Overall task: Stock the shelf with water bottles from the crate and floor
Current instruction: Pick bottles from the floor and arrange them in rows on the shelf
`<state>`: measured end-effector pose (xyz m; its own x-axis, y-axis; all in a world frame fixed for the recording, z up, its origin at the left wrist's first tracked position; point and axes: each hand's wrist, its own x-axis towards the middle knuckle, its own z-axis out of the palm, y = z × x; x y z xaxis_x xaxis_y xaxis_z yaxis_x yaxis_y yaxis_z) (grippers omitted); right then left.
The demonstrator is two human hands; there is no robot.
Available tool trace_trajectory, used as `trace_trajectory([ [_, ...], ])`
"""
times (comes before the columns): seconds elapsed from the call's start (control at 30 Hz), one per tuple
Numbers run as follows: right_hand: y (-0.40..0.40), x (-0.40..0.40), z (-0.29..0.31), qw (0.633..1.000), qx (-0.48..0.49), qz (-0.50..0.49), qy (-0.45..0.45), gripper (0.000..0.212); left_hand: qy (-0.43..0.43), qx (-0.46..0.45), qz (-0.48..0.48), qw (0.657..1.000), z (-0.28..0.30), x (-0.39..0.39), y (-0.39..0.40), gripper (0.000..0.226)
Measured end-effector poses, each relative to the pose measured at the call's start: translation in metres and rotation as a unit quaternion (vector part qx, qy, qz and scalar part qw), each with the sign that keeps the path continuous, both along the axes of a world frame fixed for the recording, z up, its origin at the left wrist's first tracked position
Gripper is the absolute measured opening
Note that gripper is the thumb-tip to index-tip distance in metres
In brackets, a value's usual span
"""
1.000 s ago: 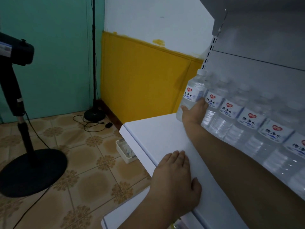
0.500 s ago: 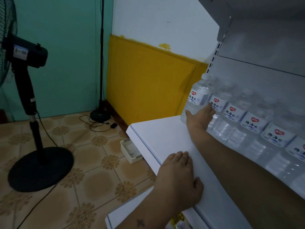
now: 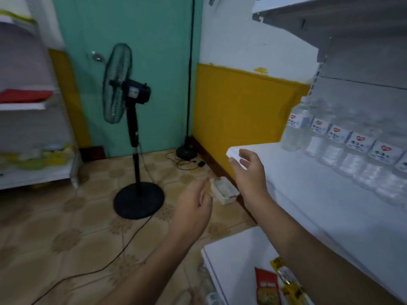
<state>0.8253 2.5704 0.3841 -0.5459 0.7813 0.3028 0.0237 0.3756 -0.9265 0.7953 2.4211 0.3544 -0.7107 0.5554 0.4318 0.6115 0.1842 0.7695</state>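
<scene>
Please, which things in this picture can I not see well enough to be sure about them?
- Row of water bottles, head view: the right edge cuts it, so the count is unknown; the labels are too blurred to read.
- Left hand: motion blur hides how its fingers lie.
- Red packet on the lower shelf: the bottom edge cuts it.
- Crate: not in view.
</scene>
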Motion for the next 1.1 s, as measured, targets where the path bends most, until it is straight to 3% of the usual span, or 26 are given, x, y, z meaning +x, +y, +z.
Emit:
trace_trajectory([
  [0.2, -0.117, 0.041, -0.059, 0.983, -0.015, 0.165, -0.078, 0.041, -0.021, -0.038, 0.098, 0.994, -0.042, 0.016, -0.103, 0.044],
  [0.37, -0.158, 0.057, -0.118, 0.966, -0.049, 0.212, -0.140, 0.043, -0.078, -0.069, 0.108, 0.989, -0.096, 0.023, -0.148, 0.047],
  [0.6, -0.155, 0.049, -0.194, 0.950, -0.070, 0.216, -0.213, 0.048, -0.161, -0.126, 0.128, 0.971, -0.172, 0.014, -0.157, 0.043],
  [0.83, -0.130, 0.002, -0.304, 0.923, -0.057, 0.226, -0.306, 0.047, -0.295, -0.157, 0.135, 0.933, -0.282, -0.008, -0.130, 0.044],
  [1.1, -0.106, -0.041, -0.461, 0.845, 0.016, 0.285, -0.452, 0.051, -0.403, -0.191, 0.174, 0.878, -0.416, -0.030, -0.113, 0.039],
])
